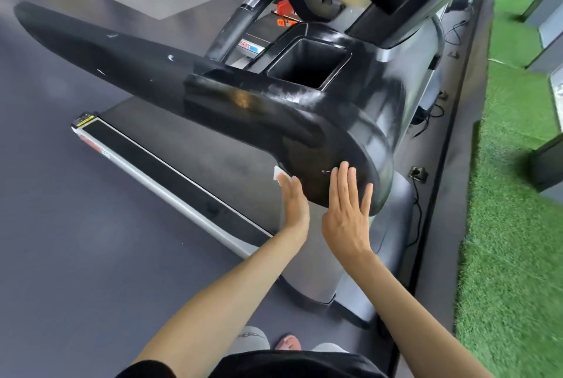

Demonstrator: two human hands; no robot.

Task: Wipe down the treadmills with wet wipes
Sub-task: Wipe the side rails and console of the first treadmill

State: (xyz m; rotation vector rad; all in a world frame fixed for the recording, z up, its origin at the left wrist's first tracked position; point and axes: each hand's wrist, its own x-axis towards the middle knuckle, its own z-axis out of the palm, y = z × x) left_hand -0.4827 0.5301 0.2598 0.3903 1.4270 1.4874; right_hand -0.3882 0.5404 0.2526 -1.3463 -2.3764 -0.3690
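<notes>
Treadmill [304, 109] is filling the view: black console arm sweeping left, square cup well [307, 67] set into the housing, grey running belt [195, 140] and silver side rail [170, 179] lying below. Artificial turf [511, 195] is running along the right, cables trailing beside it.

I am working the rounded end cap of the console housing [344, 170]. My right hand [347, 219] is lying flat and open on the cap, fingers spread, gripping nothing, just bracing. My left hand [294, 204] is pressing flat against the cap's lower left edge, with the wet wipe [278, 175] pinned under the fingers; only a white corner is showing past the fingertips.

Step in hand, as I judge it: wiping the underside curve of the cap. Next move is calling for steady pressure so the wipe is following the curve rather than bunching.
</notes>
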